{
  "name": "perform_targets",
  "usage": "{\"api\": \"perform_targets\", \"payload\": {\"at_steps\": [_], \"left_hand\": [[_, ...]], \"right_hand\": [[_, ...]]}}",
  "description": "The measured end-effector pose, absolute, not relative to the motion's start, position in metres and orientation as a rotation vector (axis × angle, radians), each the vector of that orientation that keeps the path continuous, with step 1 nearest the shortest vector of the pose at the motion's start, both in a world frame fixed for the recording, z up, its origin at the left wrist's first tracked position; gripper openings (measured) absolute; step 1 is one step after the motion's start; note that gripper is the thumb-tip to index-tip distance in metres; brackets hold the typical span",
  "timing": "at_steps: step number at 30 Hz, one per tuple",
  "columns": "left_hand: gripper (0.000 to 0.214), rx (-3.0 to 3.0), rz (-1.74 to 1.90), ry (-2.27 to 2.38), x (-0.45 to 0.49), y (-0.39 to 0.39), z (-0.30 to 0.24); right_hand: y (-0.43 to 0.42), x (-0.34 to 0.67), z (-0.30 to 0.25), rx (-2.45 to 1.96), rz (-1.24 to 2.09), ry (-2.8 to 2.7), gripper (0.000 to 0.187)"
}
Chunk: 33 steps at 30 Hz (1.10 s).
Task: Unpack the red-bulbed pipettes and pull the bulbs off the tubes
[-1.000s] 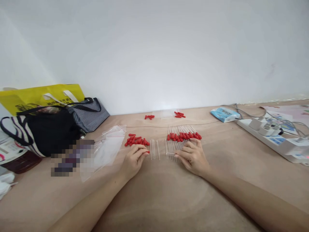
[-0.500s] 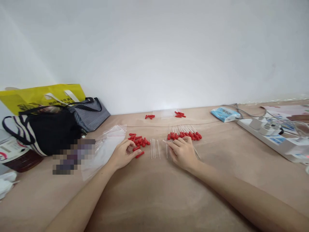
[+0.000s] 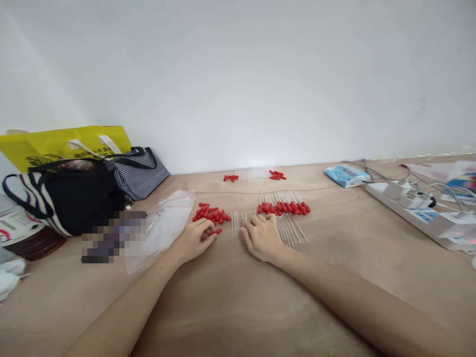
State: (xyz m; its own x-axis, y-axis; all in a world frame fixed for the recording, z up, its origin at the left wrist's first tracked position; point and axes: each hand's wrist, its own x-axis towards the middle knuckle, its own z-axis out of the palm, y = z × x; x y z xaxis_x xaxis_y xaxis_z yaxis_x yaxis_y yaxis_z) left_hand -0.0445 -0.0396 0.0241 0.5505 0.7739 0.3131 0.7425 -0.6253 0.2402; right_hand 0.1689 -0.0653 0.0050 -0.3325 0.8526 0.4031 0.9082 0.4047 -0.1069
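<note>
My left hand [image 3: 194,241] is curled, with a red rubber dropper bulb [image 3: 215,232] between thumb and fingertips. Just beyond it lies a loose pile of red bulbs [image 3: 211,214]. Bent low over the table, my right hand [image 3: 263,239] has its fingertips closed at a thin glass dropper tube [image 3: 244,216]; its palm and fingers hide part of the tubes there. Left of these fingertips, several bare glass tubes [image 3: 234,227] lie side by side. To the right and beyond, a row of glass droppers with red bulbs [image 3: 286,208] is fanned out.
Clear plastic bags [image 3: 163,228] lie left of my left hand. Farther back are two small red bulb groups [image 3: 231,178] beside a bag of tubes [image 3: 258,174]. Bags [image 3: 82,198] and a pixelated item stand left; a tissue pack [image 3: 346,175] and power strip [image 3: 412,210] lie right.
My right hand has moved left and nearer to the bare tubes, uncovering tubes on its right. My left hand has drawn in slightly, around a red bulb.
</note>
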Motion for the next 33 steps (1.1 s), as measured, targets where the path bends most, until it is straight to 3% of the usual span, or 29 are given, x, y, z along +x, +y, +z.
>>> {"api": "perform_targets", "payload": {"at_steps": [11, 25, 29, 33], "left_hand": [[0.014, 2.786, 1.040, 1.400, -0.029, -0.039, 0.013], [0.019, 2.548, 0.536, 1.702, 0.088, 0.011, 0.027], [0.015, 2.435, 0.542, 1.764, 0.094, 0.018, 0.024], [0.024, 2.301, 0.666, 1.884, 0.089, 0.020, 0.024]], "right_hand": [[-0.097, 0.218, -0.002, -1.052, -0.305, -2.229, 0.030], [-0.097, 0.237, 0.000, -1.008, -0.344, -2.186, 0.037], [-0.098, 0.236, 0.001, -1.009, -0.345, -2.185, 0.037], [-0.098, 0.237, 0.001, -1.025, -0.328, -2.163, 0.035]]}}
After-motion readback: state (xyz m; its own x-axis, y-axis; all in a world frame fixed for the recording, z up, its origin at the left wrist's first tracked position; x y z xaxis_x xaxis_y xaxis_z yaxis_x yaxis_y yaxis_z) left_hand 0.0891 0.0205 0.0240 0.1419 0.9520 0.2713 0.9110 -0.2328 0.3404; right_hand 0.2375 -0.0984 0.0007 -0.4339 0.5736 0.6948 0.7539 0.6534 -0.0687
